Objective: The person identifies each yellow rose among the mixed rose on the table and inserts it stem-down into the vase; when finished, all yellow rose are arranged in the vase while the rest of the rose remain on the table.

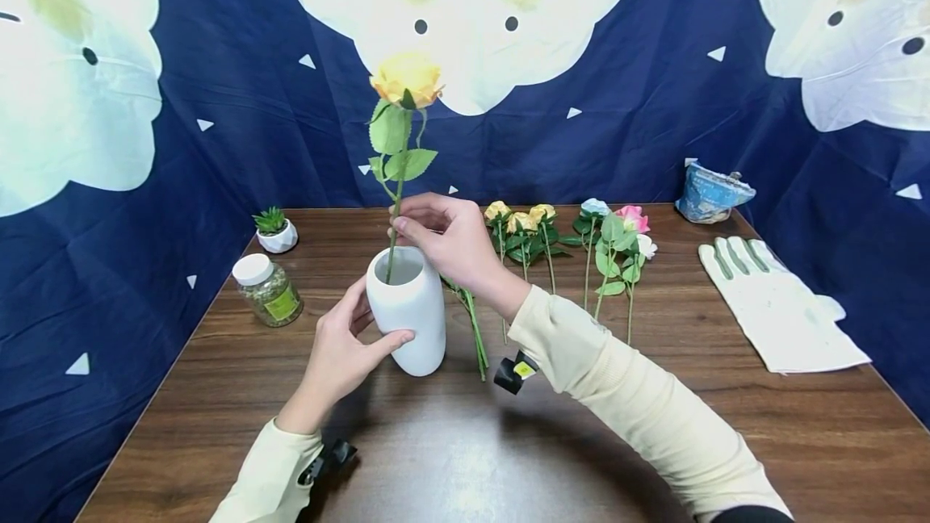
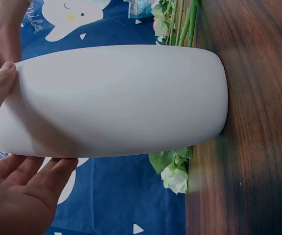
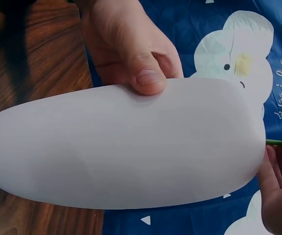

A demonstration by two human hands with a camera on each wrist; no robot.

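Observation:
A white vase (image 1: 408,321) stands upright on the wooden table. My left hand (image 1: 351,345) grips it from the left, thumb across the front; the left wrist view shows the fingers (image 2: 57,178) under its pale side. Above the vase, my right hand (image 1: 454,244) pinches the stem of a yellow artificial rose (image 1: 405,83). The stem's lower end is inside the vase mouth, and the bloom rises well above the hand. Right of the vase lie green stems (image 1: 475,333); their flower heads are hidden behind the vase and hand.
Yellow roses (image 1: 521,223), a blue flower (image 1: 596,207) and a pink rose (image 1: 634,219) lie behind on the right. A glove (image 1: 788,309) and blue bag (image 1: 712,194) are far right. A lidded jar (image 1: 269,290) and potted succulent (image 1: 276,231) stand left.

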